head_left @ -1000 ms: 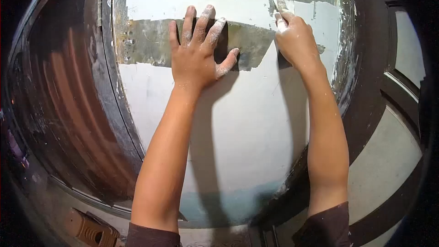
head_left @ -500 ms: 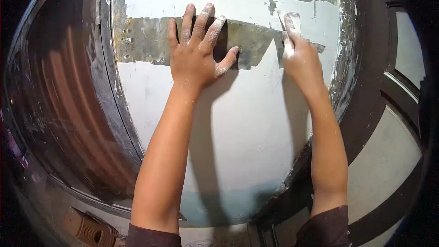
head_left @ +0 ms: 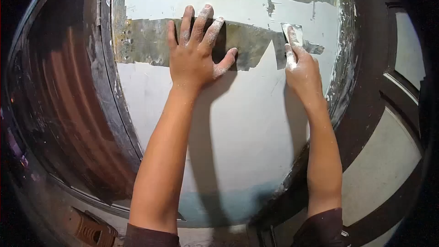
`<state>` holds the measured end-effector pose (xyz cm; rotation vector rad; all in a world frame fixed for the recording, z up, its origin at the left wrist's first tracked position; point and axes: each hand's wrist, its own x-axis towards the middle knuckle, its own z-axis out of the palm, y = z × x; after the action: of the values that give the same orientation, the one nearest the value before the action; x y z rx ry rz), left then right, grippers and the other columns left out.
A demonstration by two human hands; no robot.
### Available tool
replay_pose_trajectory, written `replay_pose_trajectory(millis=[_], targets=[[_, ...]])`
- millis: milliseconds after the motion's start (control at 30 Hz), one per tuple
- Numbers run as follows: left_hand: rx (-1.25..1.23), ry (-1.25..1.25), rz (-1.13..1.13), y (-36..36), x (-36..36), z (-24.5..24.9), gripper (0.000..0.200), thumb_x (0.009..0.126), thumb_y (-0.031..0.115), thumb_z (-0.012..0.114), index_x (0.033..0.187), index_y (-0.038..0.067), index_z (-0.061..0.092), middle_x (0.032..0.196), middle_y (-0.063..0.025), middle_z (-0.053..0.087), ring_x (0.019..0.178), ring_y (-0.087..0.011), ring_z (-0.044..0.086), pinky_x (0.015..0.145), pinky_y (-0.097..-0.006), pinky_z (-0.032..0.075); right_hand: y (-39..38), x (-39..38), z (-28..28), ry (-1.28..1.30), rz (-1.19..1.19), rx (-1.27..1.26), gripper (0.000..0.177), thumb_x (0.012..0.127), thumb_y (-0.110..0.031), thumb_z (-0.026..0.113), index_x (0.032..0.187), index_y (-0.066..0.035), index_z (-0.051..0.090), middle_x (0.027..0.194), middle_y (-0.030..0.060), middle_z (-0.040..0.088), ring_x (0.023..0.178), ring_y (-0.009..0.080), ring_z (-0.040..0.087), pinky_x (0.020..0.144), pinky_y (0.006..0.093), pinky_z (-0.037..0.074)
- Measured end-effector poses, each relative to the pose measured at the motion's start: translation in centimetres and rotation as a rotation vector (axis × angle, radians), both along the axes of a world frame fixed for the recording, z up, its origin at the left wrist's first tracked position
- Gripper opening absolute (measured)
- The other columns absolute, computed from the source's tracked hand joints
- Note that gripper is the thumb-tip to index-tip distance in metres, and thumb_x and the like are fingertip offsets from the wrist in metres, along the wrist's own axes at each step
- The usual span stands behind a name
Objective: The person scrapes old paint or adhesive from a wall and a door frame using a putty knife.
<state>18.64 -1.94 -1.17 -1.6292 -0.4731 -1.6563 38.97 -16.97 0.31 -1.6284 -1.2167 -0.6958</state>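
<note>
My left hand [head_left: 194, 55] lies with spread fingers against the wall panel, over a bare grey-brown strip [head_left: 146, 41]. White dust coats its fingertips. In my right hand [head_left: 302, 66] is a putty knife [head_left: 293, 34], its blade pressed to the surface at the strip's right end and the forefinger stretched along it. White powder covers the thumb and forefinger. White coating [head_left: 247, 119] spreads below and above the strip, and a pointed white peak of it juts up just left of the knife. The handle is hidden inside my right hand.
Left of the panel is a dark frame with a brownish, curtain-like surface [head_left: 82, 96]. At right stands a dark panelled door [head_left: 384, 169] with pale insets. A brown object [head_left: 93, 228] lies on the floor at lower left. A bluish patch [head_left: 238, 201] marks the panel's bottom.
My right hand and the putty knife have slid down a little along the panel. My left hand keeps nearly the same place.
</note>
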Motion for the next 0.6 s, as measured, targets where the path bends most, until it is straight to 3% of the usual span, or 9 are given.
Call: replay_pose_trajectory(millis=[167,333,433,500,600], targets=[[-0.004,0.006,0.012,0.1,0.0,0.1,0.066,0.083,0.055,0.075,0.140,0.024,0.063,0.160,-0.0006,0.048,0.154,-0.0300,0.034,0.124,-0.0594,0.020,1.0,0.5,3.6,-0.017,-0.013,0.016,0.039,0.105,-0.034,0.050,0.132,-0.014,0.070,0.108,0.0282,0.073,0.104,0.0512,0.067,0.093,0.0578,0.052],[-0.004,0.001,0.014,0.2,0.0,-0.1,0.064,0.084,0.055,0.075,0.139,0.025,0.063,0.161,-0.0001,0.047,0.155,-0.0295,0.034,0.124,-0.0588,0.019,0.7,1.8,3.3,-0.069,0.006,0.055,0.041,0.105,-0.032,0.050,0.137,-0.012,0.066,0.106,0.0295,0.073,0.105,0.0474,0.069,0.096,0.0535,0.053],[-0.003,-0.002,0.010,0.2,0.1,0.0,0.066,0.081,0.055,0.075,0.139,0.026,0.063,0.159,0.0003,0.049,0.153,-0.0316,0.035,0.125,-0.0593,0.017,-1.9,1.5,2.4,-0.040,0.089,-0.107,0.050,0.101,-0.024,0.052,0.144,0.001,0.054,0.110,0.0347,0.071,0.099,0.0456,0.072,0.089,0.0495,0.056],[-0.002,-0.006,-0.007,0.2,0.1,0.0,0.066,0.081,0.054,0.075,0.139,0.025,0.064,0.159,0.0002,0.049,0.153,-0.0318,0.035,0.125,-0.0591,0.018,-1.2,3.6,1.0,-0.248,0.044,0.185,0.053,0.099,-0.022,0.055,0.145,0.004,0.051,0.111,0.0342,0.071,0.097,0.0472,0.072,0.086,0.0505,0.056],[-0.030,0.009,0.006,-0.3,0.0,0.0,0.064,0.084,0.054,0.074,0.140,0.024,0.063,0.161,-0.0008,0.047,0.155,-0.0293,0.034,0.125,-0.0578,0.018,-3.1,4.0,1.7,0.028,0.013,0.167,0.049,0.099,-0.018,0.058,0.142,0.004,0.053,0.107,0.0336,0.072,0.100,0.0487,0.071,0.089,0.0501,0.055]])
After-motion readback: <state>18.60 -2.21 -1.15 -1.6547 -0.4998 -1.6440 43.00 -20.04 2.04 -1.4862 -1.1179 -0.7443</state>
